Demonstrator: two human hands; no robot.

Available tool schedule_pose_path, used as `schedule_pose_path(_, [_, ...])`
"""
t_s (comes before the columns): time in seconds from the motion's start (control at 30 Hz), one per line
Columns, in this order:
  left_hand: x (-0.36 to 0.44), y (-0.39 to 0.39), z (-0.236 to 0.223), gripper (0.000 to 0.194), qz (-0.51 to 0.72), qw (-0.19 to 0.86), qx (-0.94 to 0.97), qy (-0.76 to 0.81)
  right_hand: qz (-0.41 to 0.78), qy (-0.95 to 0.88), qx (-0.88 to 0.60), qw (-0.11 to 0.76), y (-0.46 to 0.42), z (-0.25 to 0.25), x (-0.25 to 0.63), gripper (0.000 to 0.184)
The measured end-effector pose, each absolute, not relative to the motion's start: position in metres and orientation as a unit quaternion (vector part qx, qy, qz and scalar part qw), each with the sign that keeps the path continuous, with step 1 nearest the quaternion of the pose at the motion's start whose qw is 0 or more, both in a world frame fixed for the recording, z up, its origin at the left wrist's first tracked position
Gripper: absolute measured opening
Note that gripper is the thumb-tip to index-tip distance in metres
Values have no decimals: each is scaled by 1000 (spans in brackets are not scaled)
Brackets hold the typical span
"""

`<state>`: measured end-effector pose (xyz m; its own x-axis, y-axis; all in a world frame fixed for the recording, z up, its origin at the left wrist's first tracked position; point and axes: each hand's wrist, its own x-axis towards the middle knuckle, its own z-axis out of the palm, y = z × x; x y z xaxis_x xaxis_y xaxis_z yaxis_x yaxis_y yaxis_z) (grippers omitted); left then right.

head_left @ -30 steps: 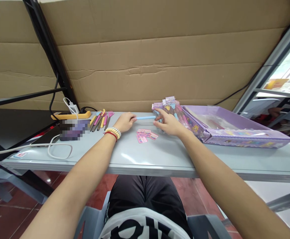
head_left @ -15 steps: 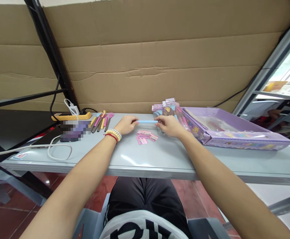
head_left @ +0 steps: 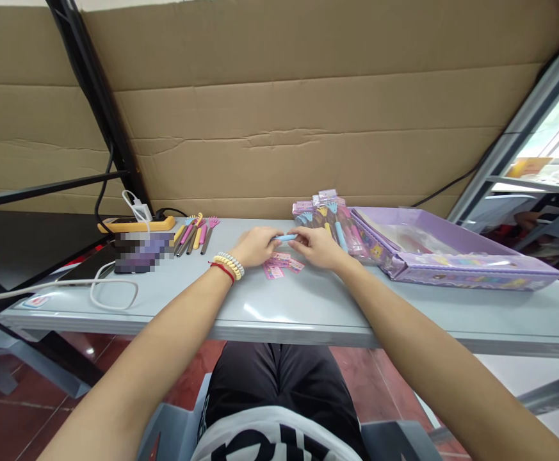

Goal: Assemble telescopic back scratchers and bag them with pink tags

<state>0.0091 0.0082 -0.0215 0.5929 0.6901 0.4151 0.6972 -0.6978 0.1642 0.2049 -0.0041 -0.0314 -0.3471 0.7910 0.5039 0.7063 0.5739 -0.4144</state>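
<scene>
Between my hands, just above the table, lies a short light blue stick [head_left: 285,237]. My left hand [head_left: 256,246] has its fingers pinched on the stick's left end, and beaded bracelets circle that wrist. My right hand [head_left: 318,246] pinches the right end. Both ends of the stick are hidden by my fingers. Small pink printed cards [head_left: 275,271] lie on the table just below, partly covered by my left hand. Behind my right hand is a pile of clear-wrapped packs [head_left: 339,227] holding coloured sticks with hand-shaped heads.
To the left lie several loose coloured sticks with hand-shaped heads [head_left: 193,235]. Beyond them are a yellow-edged power strip [head_left: 159,223], a blurred dark object [head_left: 139,253] and a white cable [head_left: 116,307]. An open purple box [head_left: 471,277] stands at right. Cardboard [head_left: 279,166] lines the back.
My right hand has closed onto the stick's right end. My hands have come nearer each other, the left moving right, and less of the stick shows between them.
</scene>
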Motion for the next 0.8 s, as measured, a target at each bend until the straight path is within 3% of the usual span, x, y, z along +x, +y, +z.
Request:
schedule_pose_path(0.3, [-8,18,-15,25,-167,3,-793,-586,52,-810,-495,310,-4,-29,211,19])
schedule_pose_path(0.5, [-7,21,-20,17,-133,-38,-855,-499,17,-831,-525,181,-4,-30,210,23])
schedule_pose_path(0.8, [1,15,-21,26,-98,-97,-896,-421,-36,-842,-529,102,-12,-32,199,49])
